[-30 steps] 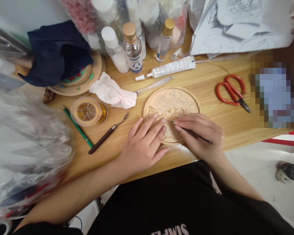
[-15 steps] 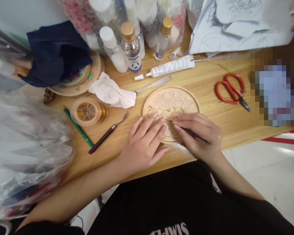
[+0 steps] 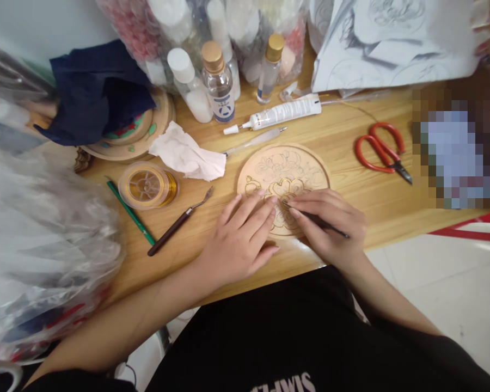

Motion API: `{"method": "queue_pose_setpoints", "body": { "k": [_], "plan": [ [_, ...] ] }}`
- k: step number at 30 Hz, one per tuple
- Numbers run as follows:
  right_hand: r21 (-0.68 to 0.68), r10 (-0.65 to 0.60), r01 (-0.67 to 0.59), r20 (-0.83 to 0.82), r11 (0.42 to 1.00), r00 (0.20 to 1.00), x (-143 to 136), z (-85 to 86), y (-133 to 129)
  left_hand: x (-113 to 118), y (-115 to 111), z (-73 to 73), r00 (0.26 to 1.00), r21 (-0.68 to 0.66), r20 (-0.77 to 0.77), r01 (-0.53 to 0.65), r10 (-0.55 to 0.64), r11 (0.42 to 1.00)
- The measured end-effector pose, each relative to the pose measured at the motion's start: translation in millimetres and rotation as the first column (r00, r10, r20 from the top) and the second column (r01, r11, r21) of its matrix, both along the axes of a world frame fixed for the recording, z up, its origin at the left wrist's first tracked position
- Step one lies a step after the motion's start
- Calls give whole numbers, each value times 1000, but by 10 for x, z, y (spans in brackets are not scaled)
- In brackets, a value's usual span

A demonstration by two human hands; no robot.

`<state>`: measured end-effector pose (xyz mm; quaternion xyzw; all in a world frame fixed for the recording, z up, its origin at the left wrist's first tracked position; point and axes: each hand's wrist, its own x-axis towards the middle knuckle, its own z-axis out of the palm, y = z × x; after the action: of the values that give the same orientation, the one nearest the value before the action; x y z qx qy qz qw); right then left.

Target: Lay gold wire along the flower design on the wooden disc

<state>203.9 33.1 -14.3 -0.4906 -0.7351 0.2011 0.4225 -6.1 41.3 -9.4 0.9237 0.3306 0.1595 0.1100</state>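
Note:
A round wooden plaque (image 3: 251,166) lies on the table, with pencil-drawn lines and gold wire (image 3: 283,188) set along part of the drawing. My left hand (image 3: 240,239) rests flat with spread fingers, its fingertips on the plaque's near left part. In my right hand (image 3: 335,226) are slim black tweezers (image 3: 329,226), pinched between thumb and fingers. Their tip touches down near the gold outline in the plaque's middle; the fingers partly hide them. Left of my hands lie a spool of gold wire (image 3: 147,186), a small dark-handled palette knife (image 3: 169,234) and a green pencil (image 3: 130,212).
Behind the plaque are a white glue tube (image 3: 286,111), a clear pen (image 3: 255,141) and crumpled tissue (image 3: 188,152). Bottles (image 3: 218,81) stand farther back. Red-handled cutters (image 3: 381,149) and a blurred-out phone-like object (image 3: 455,158) lie right. Plastic bags (image 3: 44,228) crowd the left.
The view has shifted slightly. Both hands keep nearly the same place on the plaque, and the tweezers' tip stays by the gold wire.

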Motion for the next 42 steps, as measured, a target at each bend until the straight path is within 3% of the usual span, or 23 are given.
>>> {"method": "queue_pose_setpoints", "body": {
  "k": [34,42],
  "plan": [
    [-9,24,-24,52,1000,998,-12,59,5,17,15,21,999,-17,27,-16,16,1000],
    [8,-41,41,-4,999,999,-23,-13,-27,18,21,19,999,-23,34,-22,23,999]
  ]
}}
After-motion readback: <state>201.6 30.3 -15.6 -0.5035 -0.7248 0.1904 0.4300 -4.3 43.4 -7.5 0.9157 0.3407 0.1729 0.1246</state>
